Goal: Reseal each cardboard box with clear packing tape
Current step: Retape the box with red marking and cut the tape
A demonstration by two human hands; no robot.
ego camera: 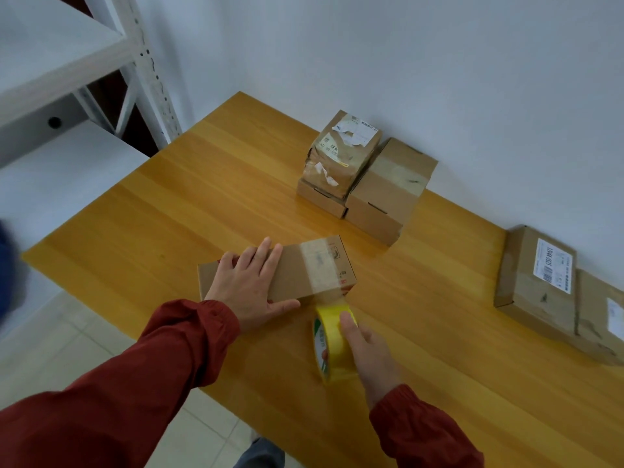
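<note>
A long cardboard box (297, 275) lies on the wooden table (169, 211) in front of me. My left hand (251, 287) presses flat on its left half, fingers straight, thumb along the near side. A band of clear tape (320, 265) crosses the box's right part and runs down over the near edge to a yellow tape roll (332, 346). My right hand (368, 356) grips that roll just in front of the box, thumb on top of its rim.
A stack of three cardboard boxes (368, 177) stands by the wall behind. Two flat labelled boxes (540, 282) lie at the right edge. A white metal shelf rack (84, 79) stands to the left; tiled floor lies below the table's near edge.
</note>
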